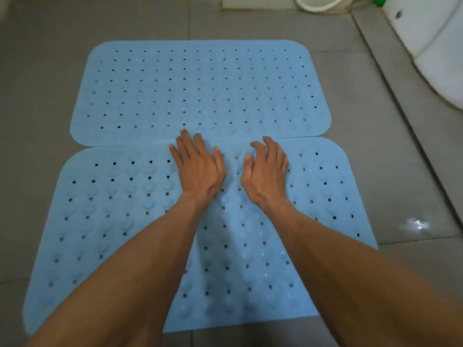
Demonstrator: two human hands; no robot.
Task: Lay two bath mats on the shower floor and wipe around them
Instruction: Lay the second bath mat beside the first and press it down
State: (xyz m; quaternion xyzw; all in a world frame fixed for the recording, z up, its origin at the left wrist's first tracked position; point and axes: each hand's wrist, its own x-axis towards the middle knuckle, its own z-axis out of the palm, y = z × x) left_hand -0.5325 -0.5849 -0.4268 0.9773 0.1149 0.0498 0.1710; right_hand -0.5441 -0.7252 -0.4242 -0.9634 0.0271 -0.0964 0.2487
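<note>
Near mat (105,221) flat on grey floor (37,96), long axis left-right across view. We press both hands at its far edge: left hand (198,169) spread flat, right hand (265,171) fingers curled, grip holding nothing. Far mat (200,88) parallel, edges touching at seam. Laying step looks nearly done; next we need cloth for wiping, none visible.

Both forearms (140,279) run out of view at the bottom edge and cover much of the near bath mat (100,221), including most of its near edge at six o'clock. At one o'clock a white hose (318,6) is cut off by the top edge. A green object (379,0) beside it shows only as a sliver, too little to identify.
</note>
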